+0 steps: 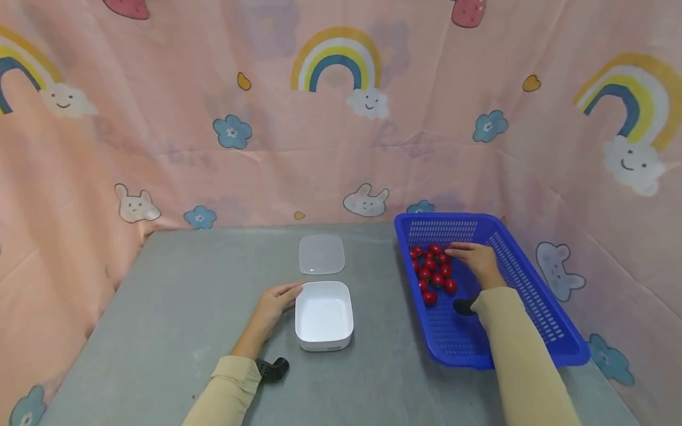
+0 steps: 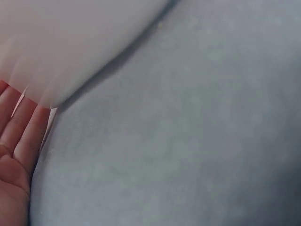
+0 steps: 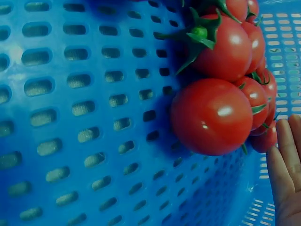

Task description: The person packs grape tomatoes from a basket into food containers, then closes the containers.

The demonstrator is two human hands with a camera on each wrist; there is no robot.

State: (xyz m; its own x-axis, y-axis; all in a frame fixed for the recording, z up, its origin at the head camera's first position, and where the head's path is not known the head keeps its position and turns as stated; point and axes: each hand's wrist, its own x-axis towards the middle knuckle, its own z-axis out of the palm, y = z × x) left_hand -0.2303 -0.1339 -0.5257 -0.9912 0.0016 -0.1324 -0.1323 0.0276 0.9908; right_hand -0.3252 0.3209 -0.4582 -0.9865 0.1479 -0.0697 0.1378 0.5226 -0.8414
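Note:
A small white square container (image 1: 323, 316) stands uncovered on the table in the head view, with nothing inside. At its upper left side is my left hand (image 1: 274, 305), fingers extended against the wall. The left wrist view shows those fingers (image 2: 28, 134) partly hidden by the pale container (image 2: 70, 42). Over on the right, my right hand (image 1: 478, 260) reaches into a blue plastic basket (image 1: 453, 346). Its straight fingertips are right at a cluster of red cherry tomatoes (image 1: 430, 264). The right wrist view has the tomatoes (image 3: 211, 117), some with green stems, beside the extended fingers (image 3: 286, 141).
A translucent square lid (image 1: 322, 254) lies flat just behind the container. The grey table (image 1: 186, 307) backs onto a pink patterned curtain (image 1: 298, 160). The basket's raised rim runs around the tomatoes, which gather along its left side.

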